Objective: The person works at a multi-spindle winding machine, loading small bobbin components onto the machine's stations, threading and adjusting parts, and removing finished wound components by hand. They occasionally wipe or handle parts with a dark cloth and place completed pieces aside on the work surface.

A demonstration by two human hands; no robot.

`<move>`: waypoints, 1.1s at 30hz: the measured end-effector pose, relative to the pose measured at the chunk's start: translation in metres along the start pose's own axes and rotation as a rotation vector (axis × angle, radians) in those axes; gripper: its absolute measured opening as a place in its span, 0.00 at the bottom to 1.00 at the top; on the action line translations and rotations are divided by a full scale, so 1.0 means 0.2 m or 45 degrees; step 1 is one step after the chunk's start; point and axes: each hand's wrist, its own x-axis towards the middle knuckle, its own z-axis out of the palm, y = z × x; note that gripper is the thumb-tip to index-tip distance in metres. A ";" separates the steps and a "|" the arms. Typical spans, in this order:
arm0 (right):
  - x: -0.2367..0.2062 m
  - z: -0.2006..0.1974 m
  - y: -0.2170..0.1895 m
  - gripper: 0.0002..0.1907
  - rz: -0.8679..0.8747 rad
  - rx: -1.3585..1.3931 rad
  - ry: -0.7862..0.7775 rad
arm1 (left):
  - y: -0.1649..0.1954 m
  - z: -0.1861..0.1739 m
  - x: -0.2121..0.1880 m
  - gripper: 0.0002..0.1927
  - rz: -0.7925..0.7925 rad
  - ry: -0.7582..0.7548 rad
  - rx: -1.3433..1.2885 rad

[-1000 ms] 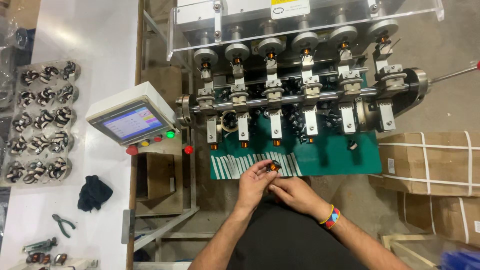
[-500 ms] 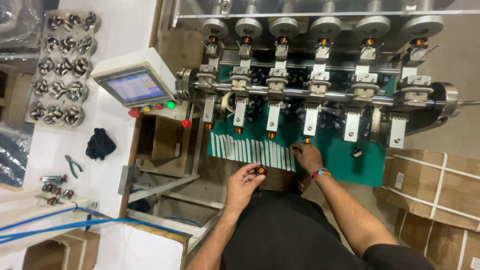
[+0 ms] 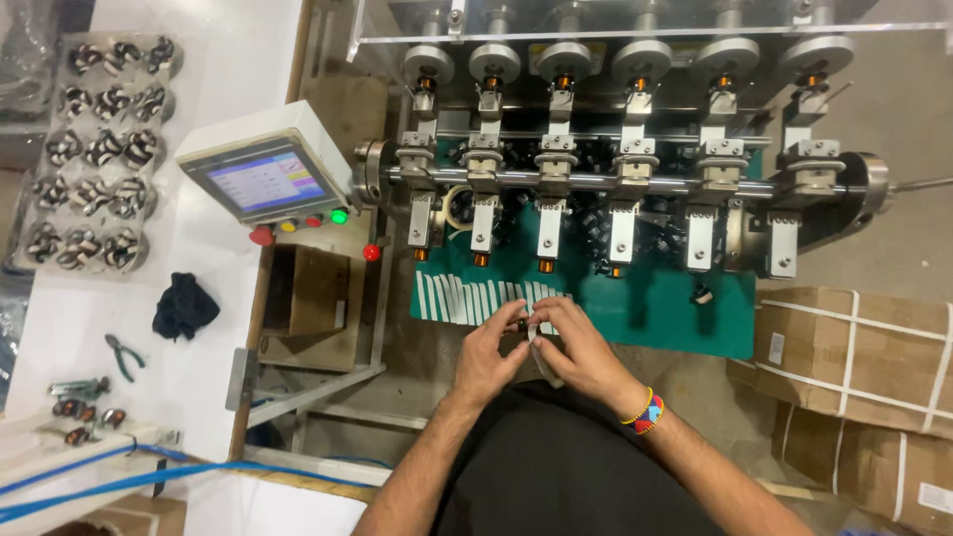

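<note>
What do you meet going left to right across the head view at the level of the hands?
Green-handled pliers → black cloth → left hand → right hand → strapped cardboard boxes.

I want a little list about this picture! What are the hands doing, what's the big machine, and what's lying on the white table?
left hand: pinching a small dark part, too small to tell what
right hand: fingers meet the left hand at the part, holding a pale strip
strips: white row on the green mat
machine: row of six metal heads
screen: lit, coloured buttons below
white table: tray of coils, black cloth, pliers
boxes: strapped cardboard, right
</note>
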 end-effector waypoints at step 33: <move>-0.04 0.51 -0.20 0.15 0.535 0.171 0.409 | -0.15 -0.65 0.00 0.13 -0.046 -0.647 -0.211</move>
